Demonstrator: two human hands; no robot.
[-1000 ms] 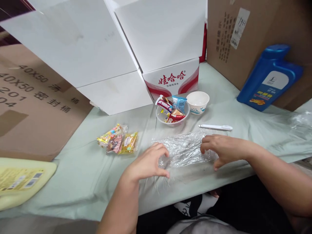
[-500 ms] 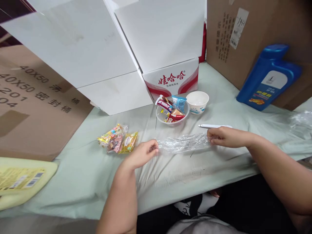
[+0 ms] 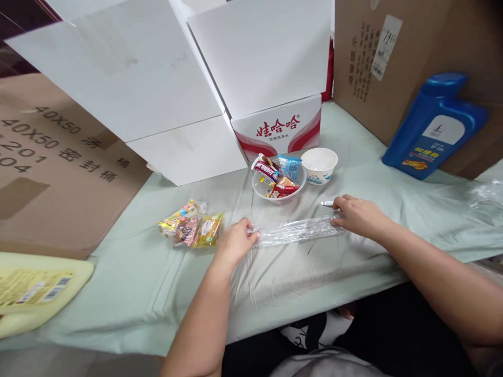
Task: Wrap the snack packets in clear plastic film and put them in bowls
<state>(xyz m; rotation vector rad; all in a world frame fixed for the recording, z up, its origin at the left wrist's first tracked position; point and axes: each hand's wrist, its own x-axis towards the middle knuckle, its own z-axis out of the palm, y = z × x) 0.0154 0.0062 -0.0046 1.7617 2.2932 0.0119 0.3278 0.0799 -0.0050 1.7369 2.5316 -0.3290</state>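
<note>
A crinkled strip of clear plastic wrap (image 3: pixel 296 232), folded narrow, stretches low over the table between my two hands. My left hand (image 3: pixel 237 242) pinches its left end between thumb and fingers. At the other end my right hand (image 3: pixel 358 215) has the wrap under its thumb; its index finger is raised apart, and the remaining fingers are partly hidden. A white pen (image 3: pixel 327 203) lies beside the right fingertips, mostly covered by that hand. Left of my left hand are several wrapped snacks (image 3: pixel 208 229). Behind the wrap stands a clear plastic bowl (image 3: pixel 259 195) of packaged snacks (image 3: pixel 267 168).
A white paper bowl (image 3: pixel 319 163) touches the snack bowl's right side. White boxes (image 3: pixel 275 131) stand behind, with brown cartons (image 3: pixel 63 157) at left and right. A blue bottle (image 3: pixel 434 128) stands at right; a pale yellow container (image 3: pixel 39 293) is at the left edge.
My right hand has opened its fingers from a closed fist and moved slightly forward over the pen. The wrap is now narrower and straighter. My left hand has turned slightly.
</note>
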